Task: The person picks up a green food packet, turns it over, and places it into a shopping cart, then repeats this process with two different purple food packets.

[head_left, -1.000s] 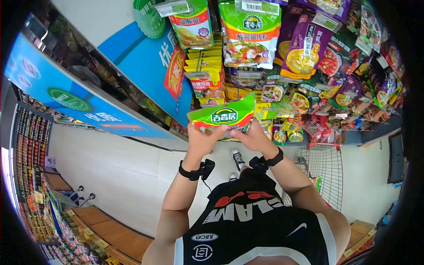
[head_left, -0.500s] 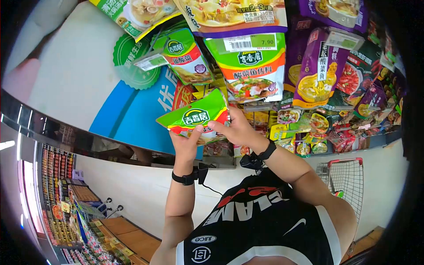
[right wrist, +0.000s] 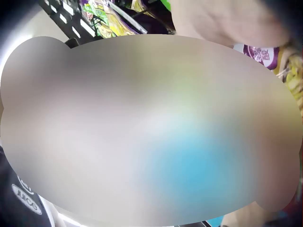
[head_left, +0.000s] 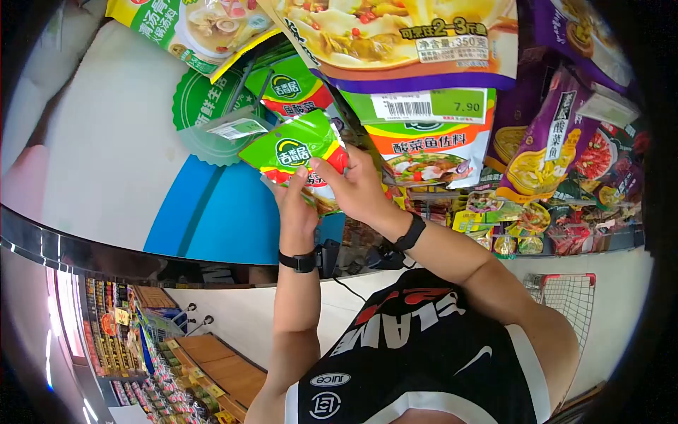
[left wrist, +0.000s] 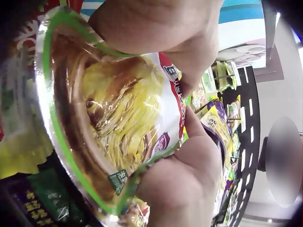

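A green-topped food packet (head_left: 295, 150) with a red band is gripped from both sides in the head view. My left hand (head_left: 296, 205) holds its lower left edge, thumb on the front. My right hand (head_left: 357, 185) pinches its right edge, thumb also on the front. The two thumbs lie close together. In the left wrist view the packet (left wrist: 125, 109) shows yellow shredded contents and a clear lower part between the hands. Most of the right wrist view is blurred; part of a hand (right wrist: 227, 21) shows at its top.
Hanging packets, among them a large yellow one (head_left: 395, 42) and a purple one (head_left: 547, 141), crowd the rack ahead. A price tag (head_left: 431, 106) hangs there. A white and blue panel (head_left: 106, 141) stands left. A wire cart (head_left: 568, 300) is at the right.
Both hands, still holding the packet, have moved up and left in the head view, in front of the similar hanging green packet. The view has shifted, and the rack's packets appear larger.
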Motion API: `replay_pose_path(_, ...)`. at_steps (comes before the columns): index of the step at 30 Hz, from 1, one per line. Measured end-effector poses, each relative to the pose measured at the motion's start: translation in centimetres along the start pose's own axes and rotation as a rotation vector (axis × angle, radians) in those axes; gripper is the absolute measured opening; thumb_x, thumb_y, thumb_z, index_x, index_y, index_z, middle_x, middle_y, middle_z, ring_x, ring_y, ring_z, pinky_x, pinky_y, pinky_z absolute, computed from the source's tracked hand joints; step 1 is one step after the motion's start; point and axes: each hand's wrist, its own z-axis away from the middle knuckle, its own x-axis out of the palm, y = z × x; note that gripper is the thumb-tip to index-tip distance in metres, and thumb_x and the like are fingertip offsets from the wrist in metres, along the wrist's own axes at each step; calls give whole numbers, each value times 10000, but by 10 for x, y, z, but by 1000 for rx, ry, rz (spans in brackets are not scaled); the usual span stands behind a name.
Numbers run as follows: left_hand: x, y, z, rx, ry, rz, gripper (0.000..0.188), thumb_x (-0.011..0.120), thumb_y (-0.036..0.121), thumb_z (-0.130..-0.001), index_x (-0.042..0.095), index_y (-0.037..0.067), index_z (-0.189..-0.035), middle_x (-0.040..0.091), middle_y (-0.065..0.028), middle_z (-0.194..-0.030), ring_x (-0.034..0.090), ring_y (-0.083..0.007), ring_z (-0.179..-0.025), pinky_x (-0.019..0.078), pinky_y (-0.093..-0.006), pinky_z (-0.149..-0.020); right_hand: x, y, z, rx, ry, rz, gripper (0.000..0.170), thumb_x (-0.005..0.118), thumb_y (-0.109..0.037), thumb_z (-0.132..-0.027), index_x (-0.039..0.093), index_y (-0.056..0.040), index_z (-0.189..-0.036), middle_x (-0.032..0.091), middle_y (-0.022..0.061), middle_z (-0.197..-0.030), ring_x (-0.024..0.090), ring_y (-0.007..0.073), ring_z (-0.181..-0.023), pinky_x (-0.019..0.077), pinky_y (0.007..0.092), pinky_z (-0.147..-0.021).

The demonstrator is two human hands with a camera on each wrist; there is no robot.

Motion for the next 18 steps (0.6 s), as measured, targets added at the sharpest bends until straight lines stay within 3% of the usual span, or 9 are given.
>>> replay_pose_path(7,0,11,-17,107,-1,-21,598,669,202,-870,457,0,-1391,615,-129,-1277,628,-266,-1149,515,-415,-994,13,0,-14,-120,-19,-55,270,632,-45,-980,602,53,-1230,694,102,-1167,634,107,-1026,520,285,-895)
replay_pose_path(11,-1,16,-21,108,-64,84,647,683,60,-859,400,12,-1439,594,-142,-1325,612,-263,-1191,497,-419,-1023,15,0,-23,-199,-35,-39,268,637,-51,-977,605,57,-1220,703,95,-1142,638,102,-1007,523,279,-876)
replay_pose_path(14,-4,16,-28,75,14,44,582,653,55,-890,422,9,-1422,598,-141,-1324,617,-249,-1186,507,-413,-1007,14,-1,-31,-93,-30,75,261,647,-64,-974,615,55,-1204,712,95,-1117,646,104,-976,528,281,-860)
replay_pose_path(18,2,21,-35,95,59,46,525,620,52,-917,441,7,-1409,601,-143,-1316,611,-242,-1190,501,-398,-1014,21,8,-43,-194,29,118,241,648,-80,-974,630,54,-1174,722,91,-1072,650,99,-946,530,279,-835)
